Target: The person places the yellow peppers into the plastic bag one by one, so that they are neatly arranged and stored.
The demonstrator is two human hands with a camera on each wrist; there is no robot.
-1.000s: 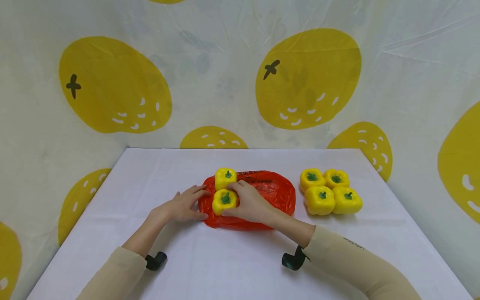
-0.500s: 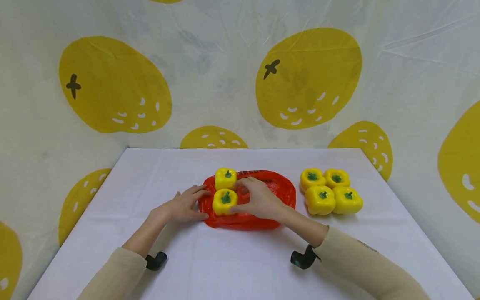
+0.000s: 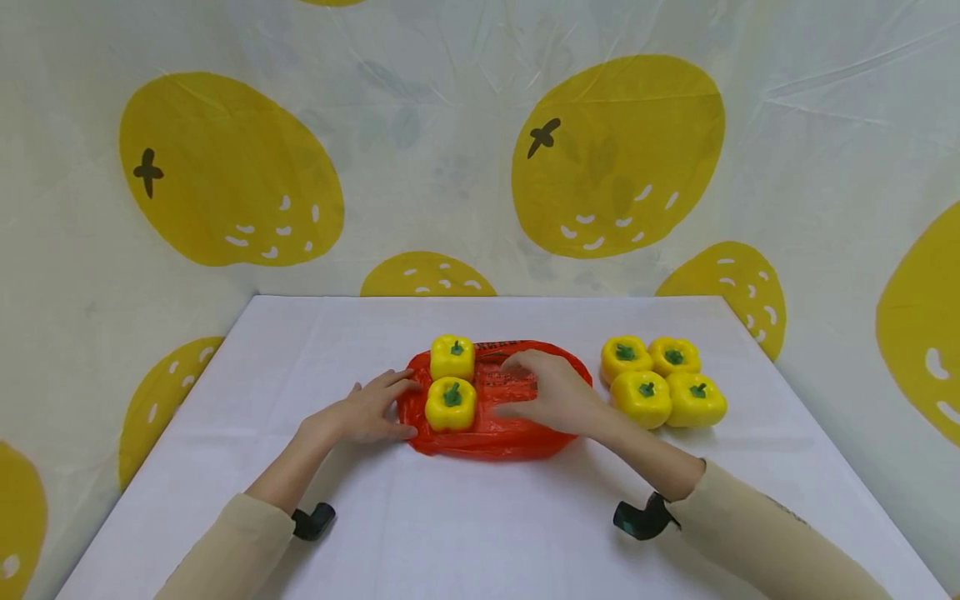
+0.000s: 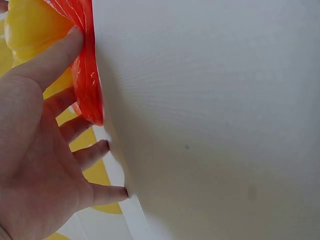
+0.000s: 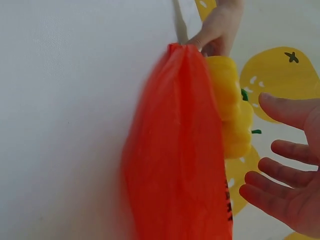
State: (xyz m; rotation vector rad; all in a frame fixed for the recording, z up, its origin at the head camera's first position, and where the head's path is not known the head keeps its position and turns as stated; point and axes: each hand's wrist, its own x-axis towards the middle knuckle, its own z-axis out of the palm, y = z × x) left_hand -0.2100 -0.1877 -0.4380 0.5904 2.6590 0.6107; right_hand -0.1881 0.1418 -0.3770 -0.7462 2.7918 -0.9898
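Hanging behind the white worktop (image 3: 300, 333), a pale cloth (image 3: 427, 150) printed with big yellow fruit fills the upper part of the head view. Beige sleeves, left (image 3: 232, 542) and right (image 3: 765, 533), reach in from the near side. Flat on the middle of the worktop lies a red plastic bag (image 3: 517, 446) with black print near its far edge. The left hand (image 3: 367, 412) rests at the bag's left edge, fingers spread, its thumb touching the plastic. The right hand (image 3: 558, 396) is over the bag's right part, fingers and thumb well apart, with nothing between them. On the bag's left part two yellow peppers stand one behind the other: the near pepper (image 3: 450, 408) and the far pepper (image 3: 452, 367). Right of the bag, a cluster of four yellow peppers (image 3: 651, 377) stands grouped close together. Smallest are the green stems, showing on top of the peppers.
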